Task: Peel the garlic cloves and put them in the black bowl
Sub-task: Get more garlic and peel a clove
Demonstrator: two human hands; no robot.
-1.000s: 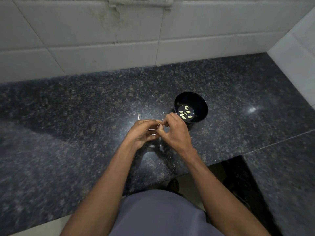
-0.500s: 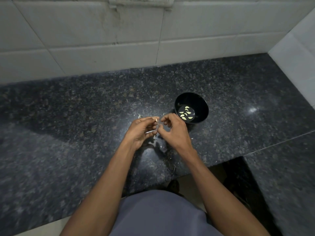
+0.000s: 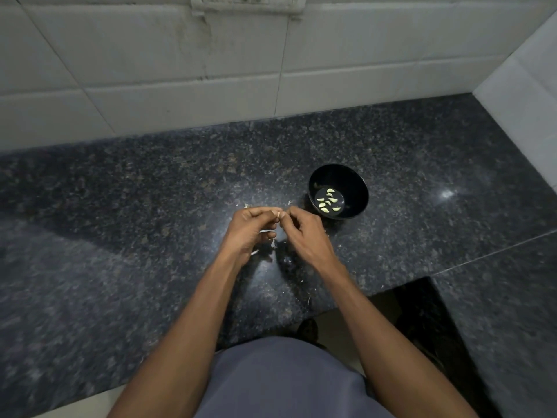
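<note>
Garlic sits pinched between our left hand and right hand, bowl at two o'clock on the desk. We should peel gently, then drop it in.

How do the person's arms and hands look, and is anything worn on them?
Both forearms are bare, with no sleeves in view. The left hand and right hand show no gloves or watch. Whether a ring is worn is too small to tell.
</note>
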